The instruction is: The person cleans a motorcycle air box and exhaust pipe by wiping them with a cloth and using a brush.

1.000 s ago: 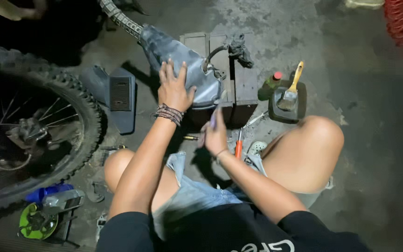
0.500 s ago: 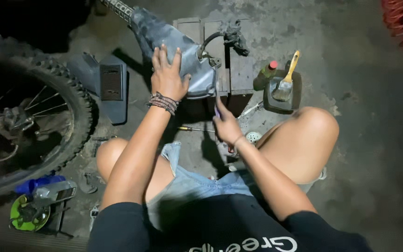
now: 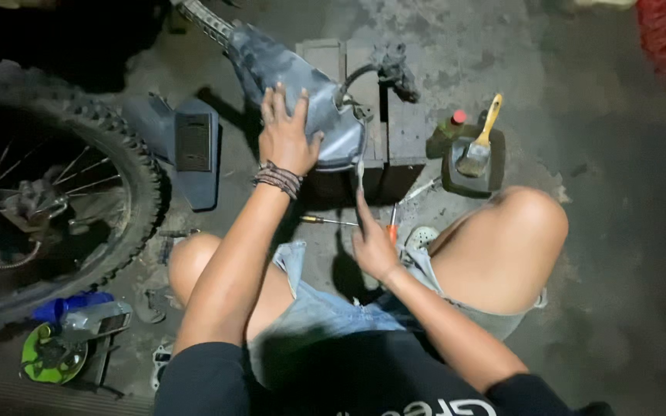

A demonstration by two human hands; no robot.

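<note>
My left hand (image 3: 285,132) lies flat, fingers spread, on a grey motorcycle part (image 3: 325,108) that rests on a dark wooden crate (image 3: 398,131). My right hand (image 3: 373,240) sits lower, between my knees, and grips a thin metal tool (image 3: 361,171) whose tip points up at the lower edge of the grey part. An orange-handled screwdriver (image 3: 394,229) lies on the floor just right of that hand. A second slim screwdriver (image 3: 325,221) lies to its left.
A knobby motorcycle wheel (image 3: 55,192) fills the left side. A dark plastic panel (image 3: 194,150) lies beside it. A paintbrush (image 3: 478,146) rests on a dark container, next to a small red-capped bottle (image 3: 450,125). A blue bottle (image 3: 71,306) and green disc (image 3: 48,356) sit lower left.
My right hand has dropped lower and the thin tool now stands upright against the part's lower edge. My left hand stays pressed on the grey part.
</note>
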